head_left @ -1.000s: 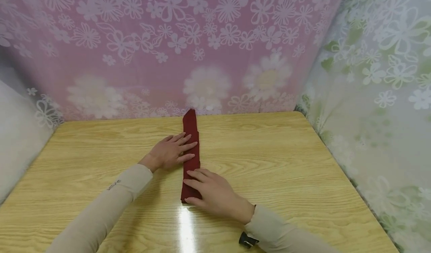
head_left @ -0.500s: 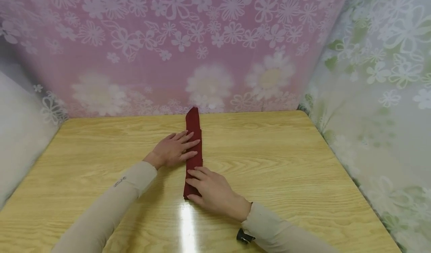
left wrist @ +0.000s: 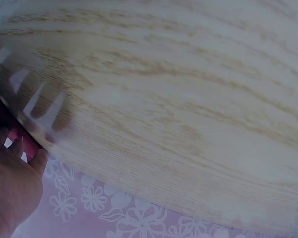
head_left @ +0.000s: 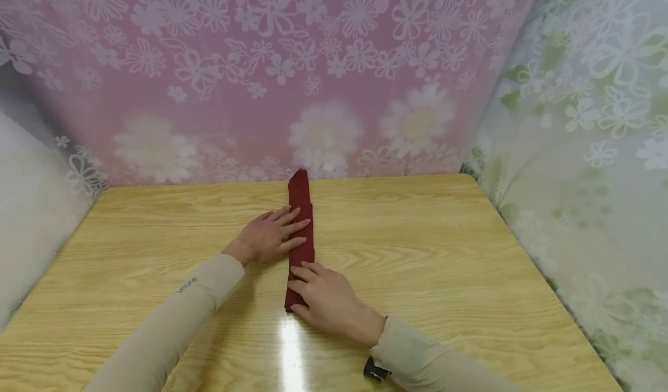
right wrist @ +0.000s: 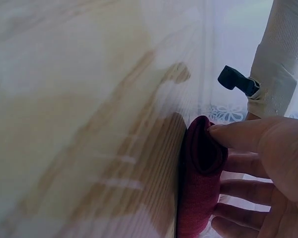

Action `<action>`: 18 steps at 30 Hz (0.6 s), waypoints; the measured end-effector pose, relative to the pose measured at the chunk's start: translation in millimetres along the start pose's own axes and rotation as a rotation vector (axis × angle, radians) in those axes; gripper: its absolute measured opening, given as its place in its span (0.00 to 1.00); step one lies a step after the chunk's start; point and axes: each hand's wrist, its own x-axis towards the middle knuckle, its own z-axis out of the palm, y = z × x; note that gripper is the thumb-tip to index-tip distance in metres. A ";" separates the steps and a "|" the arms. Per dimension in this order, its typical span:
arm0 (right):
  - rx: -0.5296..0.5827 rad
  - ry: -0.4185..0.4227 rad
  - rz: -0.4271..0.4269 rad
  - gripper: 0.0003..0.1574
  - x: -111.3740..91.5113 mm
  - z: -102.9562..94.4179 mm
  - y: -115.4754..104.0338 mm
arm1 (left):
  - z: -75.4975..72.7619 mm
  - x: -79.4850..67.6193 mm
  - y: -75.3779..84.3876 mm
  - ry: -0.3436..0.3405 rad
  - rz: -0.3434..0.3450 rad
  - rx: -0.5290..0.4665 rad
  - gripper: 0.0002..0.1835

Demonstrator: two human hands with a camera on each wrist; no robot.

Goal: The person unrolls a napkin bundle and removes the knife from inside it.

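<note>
A dark red folded cloth (head_left: 300, 192) lies as a long narrow strip on the wooden table, running away from me to the far edge. My left hand (head_left: 265, 237) rests on its middle from the left, fingers spread and fairly straight. Nearer to me, my right hand (head_left: 331, 299) rests on the near end with its fingers across the strip. In the right wrist view the cloth (right wrist: 201, 193) shows a rolled or layered end, and the thumb of the right hand (right wrist: 268, 173) touches it there. The left wrist view catches only part of the left hand (left wrist: 17, 188) on the cloth (left wrist: 27, 146).
The wood-grain table (head_left: 417, 253) reaches a pink floral curtain (head_left: 235, 90) at the back. A pale green floral curtain (head_left: 584, 177) stands along the right side, a white one (head_left: 31, 206) on the left. A black strap-like piece (head_left: 374, 370) hangs at the right cuff.
The head view has shifted slightly. Both hands keep nearly the same places on the cloth, and its shape looks unchanged.
</note>
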 end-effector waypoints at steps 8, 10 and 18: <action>0.089 0.045 0.029 0.20 -1.9 3.2 0.8 | 1.2 -0.2 0.7 0.006 0.001 -0.024 0.31; 0.112 0.055 0.037 0.20 -1.9 4.4 1.2 | 2.3 0.2 0.1 0.007 0.002 -0.027 0.31; 0.184 0.105 0.067 0.15 -1.0 7.4 1.9 | 4.7 1.4 -2.5 0.001 -0.001 -0.007 0.32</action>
